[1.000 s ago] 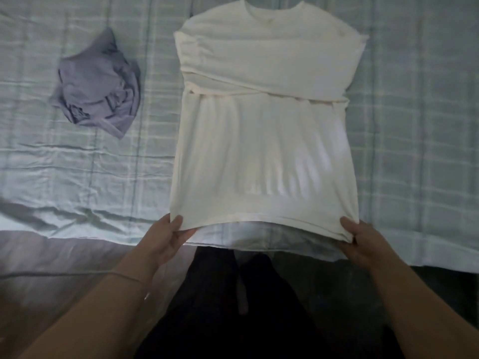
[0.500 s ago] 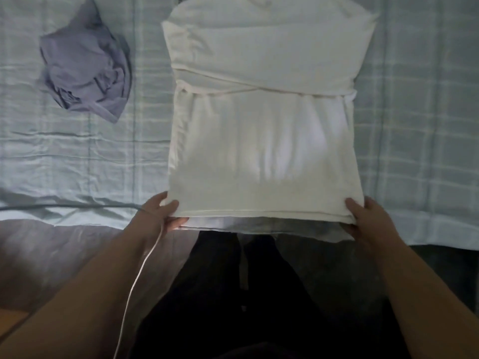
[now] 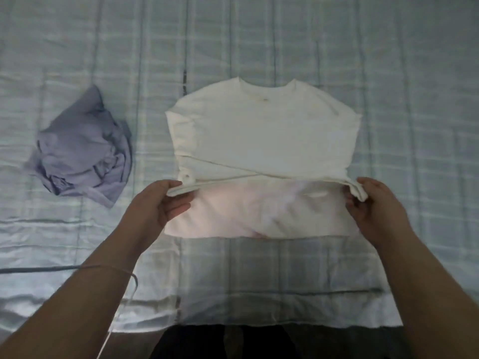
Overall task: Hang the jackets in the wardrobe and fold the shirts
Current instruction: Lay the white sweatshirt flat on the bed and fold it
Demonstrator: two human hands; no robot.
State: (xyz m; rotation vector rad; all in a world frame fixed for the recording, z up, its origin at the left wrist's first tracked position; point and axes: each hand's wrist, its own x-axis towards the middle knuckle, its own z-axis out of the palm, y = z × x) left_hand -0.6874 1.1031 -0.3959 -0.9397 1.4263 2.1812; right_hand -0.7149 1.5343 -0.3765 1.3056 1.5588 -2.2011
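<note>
Two pinch grips on cream shirt [image 3: 261,133] hem: left hand [image 3: 158,203], right hand [image 3: 375,207], palms inward.

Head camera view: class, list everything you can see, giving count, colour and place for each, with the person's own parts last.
white shirt: one, cream-white, middle of the bed, sleeves folded across, hem held at mid-body
purple garment: one, lilac, crumpled, left of the shirt, apart from it
bed cover: one, pale blue-green check, under both
cord: one, thin, white, by the left forearm
dark trousers: one, black, bottom edge
left hand: one, grips the hem's left corner
right hand: one, grips the hem's right corner
</note>
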